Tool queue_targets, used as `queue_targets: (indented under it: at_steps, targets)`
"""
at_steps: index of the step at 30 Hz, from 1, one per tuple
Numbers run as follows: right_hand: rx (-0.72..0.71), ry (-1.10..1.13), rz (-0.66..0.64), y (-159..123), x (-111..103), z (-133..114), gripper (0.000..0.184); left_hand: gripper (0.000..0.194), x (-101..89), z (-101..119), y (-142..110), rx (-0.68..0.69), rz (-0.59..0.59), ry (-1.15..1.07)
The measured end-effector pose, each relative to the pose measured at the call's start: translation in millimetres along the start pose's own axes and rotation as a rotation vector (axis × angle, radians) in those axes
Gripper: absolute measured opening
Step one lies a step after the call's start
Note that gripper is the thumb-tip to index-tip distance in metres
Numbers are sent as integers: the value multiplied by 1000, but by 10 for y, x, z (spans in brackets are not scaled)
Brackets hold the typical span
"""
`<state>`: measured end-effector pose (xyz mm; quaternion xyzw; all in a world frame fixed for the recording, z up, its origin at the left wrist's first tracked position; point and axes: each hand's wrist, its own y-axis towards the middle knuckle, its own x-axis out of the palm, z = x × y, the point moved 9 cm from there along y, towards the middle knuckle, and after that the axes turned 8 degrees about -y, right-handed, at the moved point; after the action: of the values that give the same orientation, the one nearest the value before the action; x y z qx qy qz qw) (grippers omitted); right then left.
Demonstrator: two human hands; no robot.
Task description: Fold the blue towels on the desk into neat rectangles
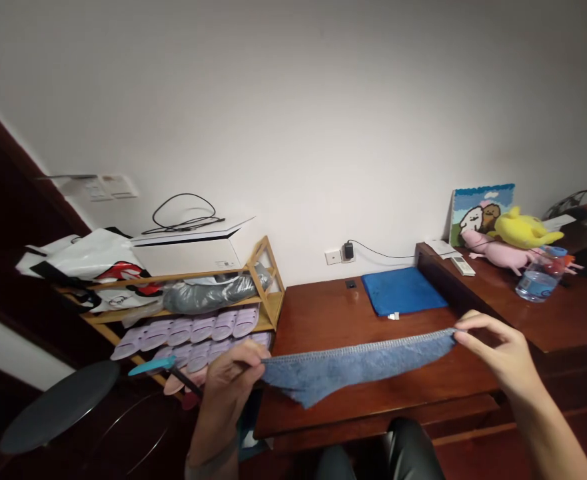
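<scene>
Two pinch grips: left hand (pixel 230 380) and right hand (pixel 513 357) hold the blue cloth (pixel 353 367) by its stitched edge; imo even tension's best.

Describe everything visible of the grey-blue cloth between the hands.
The grey-blue cloth looks soft and fuzzy, with pale stitching along its top edge. The left hand and right hand pinch its two ends, holding that edge nearly straight, the right end higher in the picture. Below, it hangs loose, dipping to a point nearer the left, over the brown desk.
</scene>
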<state>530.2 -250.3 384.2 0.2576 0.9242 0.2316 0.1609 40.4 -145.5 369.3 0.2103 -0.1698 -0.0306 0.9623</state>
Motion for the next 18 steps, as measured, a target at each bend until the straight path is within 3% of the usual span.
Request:
queue_targets:
  at_steps: [3,6,10,14,16,18]
  targets:
    - [13,-9,11,93,81,84,33,20,-79,-164,125,-30,72,31]
    - [86,-12,-34,330,385,429,35,23,-148,-545,406,-98,116,54]
    - [228,21,-171,772,1146,1250,47,33,-284,-1319,895,-171,106,93]
    - [334,-55,-218,1102,1969,2055,59,39,-448,-2030,1313,-129,142,383]
    - [334,-121,-185,1085,2250,2295,55,32,-461,-2302,1344,-106,172,491]
    - [325,-156,-168,853,2437,2453,48,23,-414,-2531,1177,-91,178,552]
